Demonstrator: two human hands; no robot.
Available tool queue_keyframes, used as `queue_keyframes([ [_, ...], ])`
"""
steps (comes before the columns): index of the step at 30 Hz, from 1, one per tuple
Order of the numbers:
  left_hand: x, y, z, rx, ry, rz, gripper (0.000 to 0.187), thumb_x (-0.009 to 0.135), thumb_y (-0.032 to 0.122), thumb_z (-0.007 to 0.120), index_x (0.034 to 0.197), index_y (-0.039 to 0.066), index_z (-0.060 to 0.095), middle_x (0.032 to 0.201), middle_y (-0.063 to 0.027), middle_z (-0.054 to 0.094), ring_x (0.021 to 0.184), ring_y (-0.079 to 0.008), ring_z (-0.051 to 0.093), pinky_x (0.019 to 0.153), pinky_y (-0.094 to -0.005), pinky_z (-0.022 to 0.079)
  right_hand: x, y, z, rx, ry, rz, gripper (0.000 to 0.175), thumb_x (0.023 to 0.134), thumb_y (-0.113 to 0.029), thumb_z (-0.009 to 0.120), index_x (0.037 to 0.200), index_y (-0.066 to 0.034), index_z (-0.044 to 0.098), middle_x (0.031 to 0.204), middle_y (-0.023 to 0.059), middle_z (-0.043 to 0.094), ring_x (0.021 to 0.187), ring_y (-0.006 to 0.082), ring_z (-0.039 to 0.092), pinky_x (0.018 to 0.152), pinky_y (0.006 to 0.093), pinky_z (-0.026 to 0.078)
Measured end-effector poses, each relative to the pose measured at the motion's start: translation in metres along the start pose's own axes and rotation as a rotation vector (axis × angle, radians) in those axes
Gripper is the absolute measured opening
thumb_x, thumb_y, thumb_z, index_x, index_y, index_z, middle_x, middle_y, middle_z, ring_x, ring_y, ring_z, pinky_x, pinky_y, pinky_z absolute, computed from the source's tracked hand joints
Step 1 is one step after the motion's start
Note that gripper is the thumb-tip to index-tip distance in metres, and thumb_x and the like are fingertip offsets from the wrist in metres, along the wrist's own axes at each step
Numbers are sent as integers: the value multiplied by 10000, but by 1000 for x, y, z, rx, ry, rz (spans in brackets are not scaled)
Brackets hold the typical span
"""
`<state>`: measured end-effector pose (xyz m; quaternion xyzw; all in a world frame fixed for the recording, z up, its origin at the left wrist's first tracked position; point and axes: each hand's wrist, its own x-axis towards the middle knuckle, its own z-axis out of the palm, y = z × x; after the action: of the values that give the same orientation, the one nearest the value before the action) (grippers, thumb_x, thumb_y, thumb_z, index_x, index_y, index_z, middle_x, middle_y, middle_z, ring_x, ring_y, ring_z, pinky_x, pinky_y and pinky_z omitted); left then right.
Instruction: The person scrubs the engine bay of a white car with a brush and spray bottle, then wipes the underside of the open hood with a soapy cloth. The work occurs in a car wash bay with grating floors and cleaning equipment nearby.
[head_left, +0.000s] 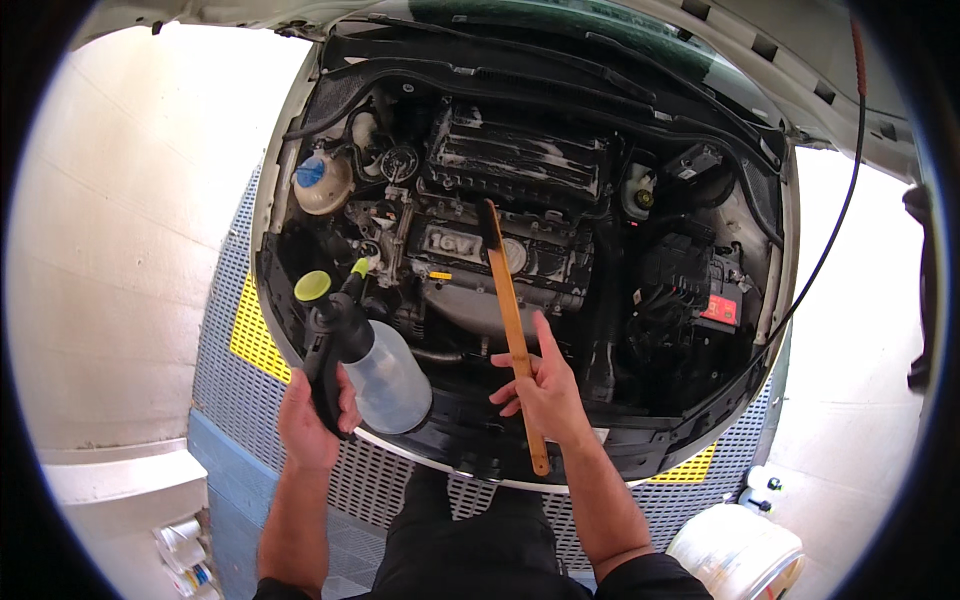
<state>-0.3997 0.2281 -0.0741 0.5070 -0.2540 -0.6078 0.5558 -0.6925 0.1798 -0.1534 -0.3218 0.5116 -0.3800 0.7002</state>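
Note:
My left hand (315, 420) grips the black handle of a pump spray bottle (390, 379) with a translucent body, a lime-green plunger cap and a lime-green nozzle. The bottle is held over the front left of an open car engine bay. In my right hand (551, 394) is a long wooden-handled brush (510, 315), its index finger pointing forward. The dark bristle head overlaps the view of the engine cover (570, 262), which bears raised lettering. Behind that cover, whitish foam or residue streaks the ribbed black air filter housing (517, 154).
A coolant tank (324, 187) with a blue cap stands at the bay's left. On the right are a car battery (720, 304) and a thin bonnet prop (832, 255). Plastic floor grating (240, 390) surrounds the front. A white bucket (739, 551) sits at lower right; containers (184, 555) stand lower left.

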Motion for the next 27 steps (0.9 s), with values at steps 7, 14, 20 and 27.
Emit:
queue_keyframes([
  [7,33,27,-45,63,-83,-87,626,1077,571,266,1156,15,545,757,-76,533,537,-154,451,552,-312,392,53,0,63,73,-174,-79,419,1022,-84,475,1430,-10,533,1173,193,704,898,227,733,779,340,595],
  [14,58,65,-96,169,-272,-83,681,1012,628,379,1136,-18,556,746,-96,555,540,-162,488,539,-309,407,149,-78,74,-142,-246,-578,487,967,-273,605,1356,11,531,1208,147,726,1046,155,670,868,267,477],
  [20,76,73,-108,125,-280,-129,641,1004,593,469,1055,-38,570,762,-106,587,555,-129,519,527,-255,419,226,-147,128,-1028,375,-623,500,1047,-454,490,930,-11,691,709,124,674,689,295,696,647,425,532],
  [27,67,74,-118,-27,-168,-148,620,998,550,464,1077,-57,560,764,-118,579,553,-133,512,514,-266,421,274,-190,168,-889,276,-453,446,979,-384,582,756,-17,705,607,105,681,548,234,707,636,382,616],
])
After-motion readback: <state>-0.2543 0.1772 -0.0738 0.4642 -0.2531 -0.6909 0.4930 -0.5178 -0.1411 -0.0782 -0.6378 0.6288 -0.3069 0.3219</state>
